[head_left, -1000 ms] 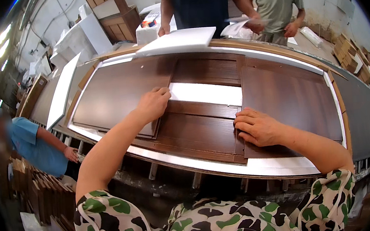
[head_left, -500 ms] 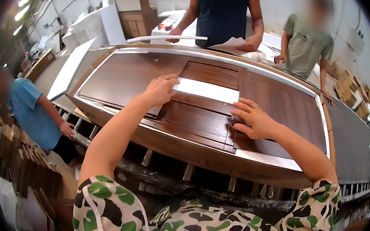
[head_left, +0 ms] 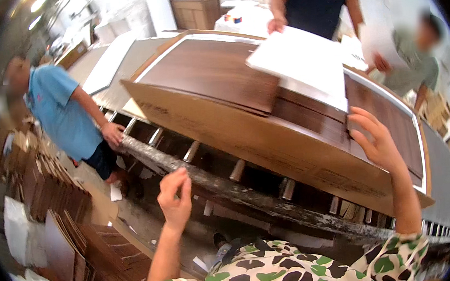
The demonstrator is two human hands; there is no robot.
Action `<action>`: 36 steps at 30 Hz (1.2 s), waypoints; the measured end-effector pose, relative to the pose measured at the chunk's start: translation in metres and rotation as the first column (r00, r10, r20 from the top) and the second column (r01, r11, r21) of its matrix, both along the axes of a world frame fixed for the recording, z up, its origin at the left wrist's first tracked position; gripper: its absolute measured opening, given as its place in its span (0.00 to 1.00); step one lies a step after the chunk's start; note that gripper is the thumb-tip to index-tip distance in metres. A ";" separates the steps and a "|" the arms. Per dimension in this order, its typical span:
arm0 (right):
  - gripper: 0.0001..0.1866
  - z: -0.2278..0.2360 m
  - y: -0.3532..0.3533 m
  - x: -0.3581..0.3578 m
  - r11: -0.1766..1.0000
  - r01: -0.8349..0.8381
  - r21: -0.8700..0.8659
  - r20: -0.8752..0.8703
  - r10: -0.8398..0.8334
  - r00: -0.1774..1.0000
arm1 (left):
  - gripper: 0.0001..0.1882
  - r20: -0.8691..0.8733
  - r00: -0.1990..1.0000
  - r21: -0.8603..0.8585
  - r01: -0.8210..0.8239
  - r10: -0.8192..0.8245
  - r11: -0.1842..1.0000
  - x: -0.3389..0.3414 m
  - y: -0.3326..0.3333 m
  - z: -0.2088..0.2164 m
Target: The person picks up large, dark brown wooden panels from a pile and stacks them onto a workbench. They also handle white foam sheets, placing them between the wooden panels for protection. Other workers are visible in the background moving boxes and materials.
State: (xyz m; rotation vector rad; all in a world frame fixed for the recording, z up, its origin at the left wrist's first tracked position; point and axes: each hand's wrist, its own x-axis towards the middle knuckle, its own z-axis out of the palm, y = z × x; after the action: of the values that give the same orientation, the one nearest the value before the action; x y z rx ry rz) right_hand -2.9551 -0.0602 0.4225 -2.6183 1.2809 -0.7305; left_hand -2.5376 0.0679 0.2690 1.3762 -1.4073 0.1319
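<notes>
A long cardboard carton (head_left: 268, 141) lies open on a roller conveyor before me, holding dark brown wood-grain panels (head_left: 205, 70). At the panels' right part is my right hand (head_left: 373, 139), fingers spread, near the edge of a panel; whether it touches is unclear. My left hand (head_left: 175, 198) hangs in the air on the near side of the carton, fingers curled together, with nothing visible in them. Over the middle panels a co-worker in a dark sleeveless top (head_left: 316, 4) holds a white sheet (head_left: 303, 61), which hides part of them.
A person in a blue shirt (head_left: 61, 114) stands at the left, one hand on the conveyor rail (head_left: 184, 168). Another person in green (head_left: 417, 73) is at the far right. Stacked brown panels (head_left: 58, 190) stand on the floor at lower left. A white board (head_left: 108, 65) lies beyond the carton's left end.
My left hand has left the panels and come down toward me. The co-worker's white sheet is now over the carton. The carton's near flap shows more; the view has shifted.
</notes>
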 end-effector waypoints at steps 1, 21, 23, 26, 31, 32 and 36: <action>0.18 0.008 0.028 0.041 0.999 -0.004 -0.034 0.144 0.009 0.990 | 0.05 -0.177 0.982 0.058 -0.058 0.067 0.997 0.021 0.026 -0.025; 0.14 -0.238 0.163 0.451 0.385 -0.782 0.489 0.142 0.850 0.507 | 0.10 -0.573 0.099 0.689 -0.480 0.813 0.544 0.103 0.320 -0.198; 0.14 -0.259 0.161 0.458 0.350 -0.788 0.506 0.121 0.876 0.467 | 0.10 -0.574 0.071 0.708 -0.457 0.816 0.538 0.101 0.324 -0.177; 0.15 -0.300 0.164 0.470 0.266 -0.796 0.544 0.109 0.918 0.381 | 0.11 -0.577 -0.039 0.725 -0.483 0.816 0.490 0.100 0.331 -0.162; 0.16 -0.361 0.164 0.466 0.192 -0.744 0.640 0.000 0.968 0.250 | 0.09 -0.523 -0.035 0.720 -0.553 0.852 0.419 0.108 0.335 -0.180; 0.16 -0.364 0.166 0.466 0.182 -0.711 0.679 0.000 0.969 0.249 | 0.10 -0.525 -0.031 0.713 -0.561 0.850 0.420 0.111 0.337 -0.184; 0.16 -0.388 0.153 0.472 0.213 -0.641 0.737 -0.052 0.964 0.261 | 0.11 -0.535 -0.052 0.725 -0.541 0.843 0.426 0.137 0.325 -0.165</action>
State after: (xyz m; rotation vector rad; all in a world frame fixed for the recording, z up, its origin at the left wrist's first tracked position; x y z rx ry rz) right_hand -2.4830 0.0926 0.0346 -2.3808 -0.1884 0.5721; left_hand -2.4010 0.3929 0.1044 1.9033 0.4084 -0.1497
